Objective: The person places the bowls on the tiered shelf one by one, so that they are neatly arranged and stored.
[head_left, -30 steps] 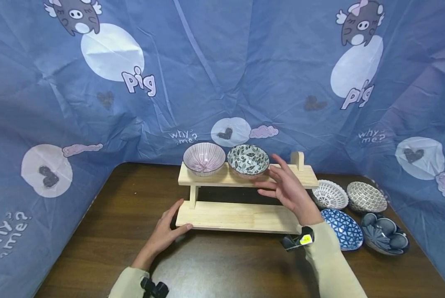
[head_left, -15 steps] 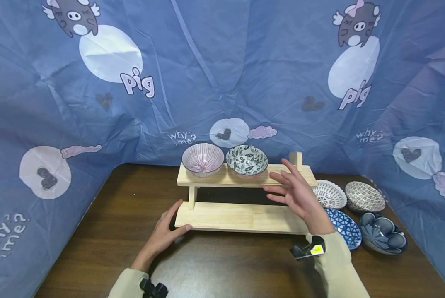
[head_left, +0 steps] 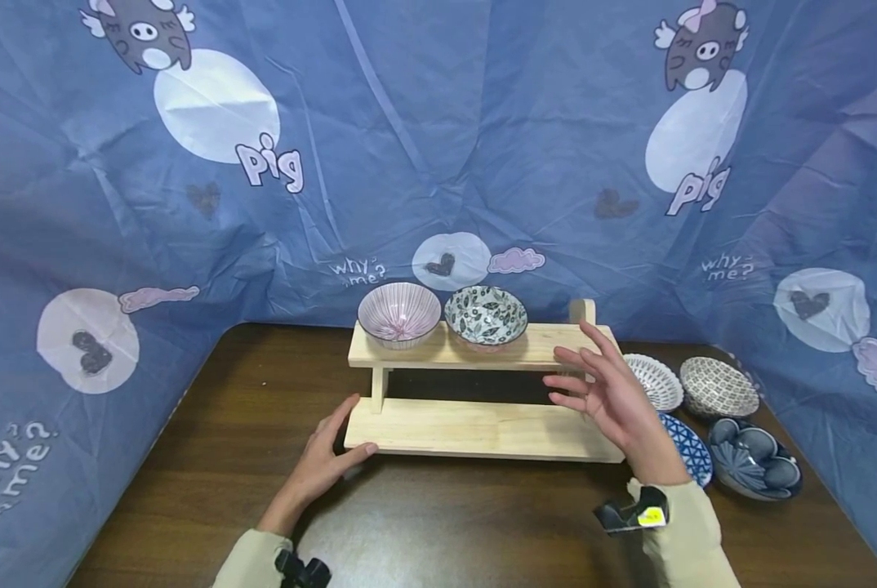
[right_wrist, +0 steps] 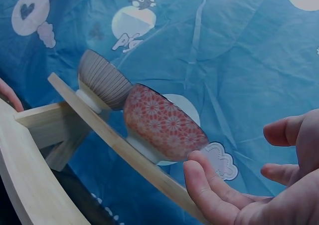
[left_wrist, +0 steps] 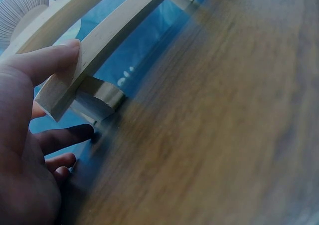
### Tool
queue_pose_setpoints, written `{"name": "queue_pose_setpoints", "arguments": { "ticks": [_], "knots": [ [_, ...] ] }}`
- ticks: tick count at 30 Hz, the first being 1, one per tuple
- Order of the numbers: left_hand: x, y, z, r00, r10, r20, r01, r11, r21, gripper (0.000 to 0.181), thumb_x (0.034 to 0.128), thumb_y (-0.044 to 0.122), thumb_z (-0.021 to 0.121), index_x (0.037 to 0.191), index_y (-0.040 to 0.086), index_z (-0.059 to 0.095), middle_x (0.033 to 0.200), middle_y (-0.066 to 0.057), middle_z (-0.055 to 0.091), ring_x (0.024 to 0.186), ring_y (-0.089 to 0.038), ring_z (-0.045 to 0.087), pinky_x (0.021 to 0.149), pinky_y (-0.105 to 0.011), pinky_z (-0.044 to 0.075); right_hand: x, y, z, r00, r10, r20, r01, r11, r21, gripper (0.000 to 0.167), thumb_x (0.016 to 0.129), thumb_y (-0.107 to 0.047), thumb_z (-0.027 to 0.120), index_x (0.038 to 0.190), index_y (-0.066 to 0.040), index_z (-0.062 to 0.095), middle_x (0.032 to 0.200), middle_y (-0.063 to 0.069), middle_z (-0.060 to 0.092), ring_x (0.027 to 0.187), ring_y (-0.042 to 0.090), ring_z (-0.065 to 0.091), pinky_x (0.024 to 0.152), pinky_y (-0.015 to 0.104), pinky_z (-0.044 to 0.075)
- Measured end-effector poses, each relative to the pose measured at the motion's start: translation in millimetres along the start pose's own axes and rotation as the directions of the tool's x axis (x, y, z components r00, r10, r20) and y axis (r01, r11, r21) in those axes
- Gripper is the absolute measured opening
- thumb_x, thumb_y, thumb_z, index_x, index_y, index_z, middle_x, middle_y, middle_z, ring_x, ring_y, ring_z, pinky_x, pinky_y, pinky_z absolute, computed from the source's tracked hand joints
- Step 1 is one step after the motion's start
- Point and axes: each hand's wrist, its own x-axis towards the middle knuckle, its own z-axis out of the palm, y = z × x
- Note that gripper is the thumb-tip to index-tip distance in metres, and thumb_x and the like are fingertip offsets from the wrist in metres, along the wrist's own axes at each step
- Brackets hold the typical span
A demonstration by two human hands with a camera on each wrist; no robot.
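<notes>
A two-tier wooden rack (head_left: 475,429) stands on the table. On its upper board sit a pink-striped bowl (head_left: 400,315) and, to the right, a leaf-patterned bowl (head_left: 486,316), whose outside shows red flowers in the right wrist view (right_wrist: 162,122). My left hand (head_left: 319,465) grips the left end of the lower board, thumb on the front edge (left_wrist: 30,135). My right hand (head_left: 615,400) hovers in front of the rack's right end with fingers spread and nothing held.
Right of the rack lie a white patterned bowl (head_left: 655,382), a grey patterned bowl (head_left: 719,388), a blue-and-white dish (head_left: 687,447) partly behind my right wrist, and a dark blue bowl (head_left: 754,460). A blue printed cloth (head_left: 380,163) hangs behind the table.
My right hand has moved away from the leaf-patterned bowl, to the right and towards the front. The left hand stays on the rack, and both bowls keep their places.
</notes>
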Motion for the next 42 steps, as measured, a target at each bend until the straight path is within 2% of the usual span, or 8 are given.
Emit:
{"name": "queue_pose_setpoints", "arguments": {
  "ticks": [11,18,23,26,31,35,39,42],
  "knots": [
    [0.5,-0.9,-0.1,1.000,0.005,0.002,-0.005,1.000,0.001,0.085,0.0867,0.039,0.074,0.157,0.016,0.032,0.158,-0.021,0.038,0.145,-0.045,0.035,0.112,-0.070,0.029,-24.0,0,-23,0.994,-0.084,0.072,0.078,0.993,0.089,0.067,0.110,-0.020,0.037,0.162,-0.025,-0.006,0.125,-0.005,0.067,0.099,0.022,0.075,0.082,0.036,0.062],
    [0.2,-1.5,-0.1,1.000,0.020,-0.012,-0.020,1.000,-0.005,0.084,0.0860,0.036,0.075,0.156,0.016,0.033,0.156,-0.021,0.040,0.143,-0.045,0.037,0.112,-0.068,0.031,-38.2,1,-44,0.989,-0.118,0.089,0.105,0.985,0.140,0.050,0.110,-0.017,0.032,0.154,-0.029,0.011,0.128,-0.003,0.067,0.103,0.024,0.074,0.084,0.038,0.062],
    [0.0,-1.5,-0.1,0.999,0.036,-0.019,-0.036,0.999,-0.006,0.084,0.0853,0.035,0.075,0.156,0.015,0.035,0.155,-0.022,0.042,0.142,-0.046,0.039,0.112,-0.068,0.032,-46.8,1,-60,0.991,-0.122,0.059,0.114,0.985,0.129,0.048,0.110,-0.018,0.032,0.152,-0.032,0.013,0.126,-0.006,0.068,0.104,0.024,0.074,0.083,0.038,0.062],
    [0.0,-1.0,-0.2,0.999,0.029,-0.013,-0.029,1.000,-0.008,0.084,0.0854,0.035,0.075,0.156,0.015,0.034,0.156,-0.022,0.041,0.143,-0.047,0.038,0.112,-0.069,0.031,-52.9,1,-69,0.993,-0.113,0.027,0.108,0.985,0.134,0.053,0.110,-0.018,0.032,0.155,-0.033,0.008,0.125,-0.007,0.069,0.104,0.024,0.074,0.083,0.038,0.062],
    [0.2,-0.3,-0.1,1.000,0.005,0.001,-0.005,1.000,-0.011,0.085,0.0861,0.037,0.074,0.157,0.016,0.033,0.158,-0.020,0.038,0.146,-0.046,0.034,0.113,-0.069,0.028,-64.9,3,-87,0.994,-0.108,0.009,0.104,0.978,0.180,0.066,0.111,-0.019,0.030,0.159,-0.036,-0.011,0.125,-0.006,0.071,0.104,0.025,0.074,0.084,0.041,0.061],
    [0.1,0.8,-0.7,1.000,0.003,0.006,-0.003,1.000,-0.008,0.086,0.0863,0.039,0.074,0.157,0.016,0.032,0.159,-0.019,0.037,0.146,-0.046,0.033,0.114,-0.069,0.028,-75.3,6,-104,0.986,-0.150,0.076,0.120,0.944,0.307,0.061,0.111,-0.014,0.024,0.158,-0.038,-0.008,0.129,0.004,0.070,0.108,0.033,0.072,0.087,0.046,0.060],
    [0.1,1.4,-1.3,1.000,0.002,0.008,-0.002,1.000,-0.013,0.086,0.0863,0.038,0.075,0.157,0.015,0.031,0.159,-0.019,0.037,0.147,-0.046,0.033,0.114,-0.069,0.028,-85.5,9,-122,0.967,-0.207,0.147,0.127,0.895,0.428,0.046,0.110,-0.011,0.016,0.152,-0.031,0.017,0.134,0.014,0.067,0.113,0.041,0.069,0.091,0.052,0.058],
    [0.0,1.4,-1.0,1.000,0.005,0.005,-0.005,1.000,-0.020,0.086,0.0860,0.037,0.075,0.157,0.014,0.032,0.159,-0.019,0.038,0.147,-0.045,0.033,0.115,-0.069,0.028,-92.3,9,-133,0.957,-0.235,0.168,0.127,0.865,0.486,0.046,0.110,-0.010,0.012,0.146,-0.027,0.036,0.135,0.018,0.065,0.115,0.046,0.066,0.092,0.055,0.056]
  ]
}}
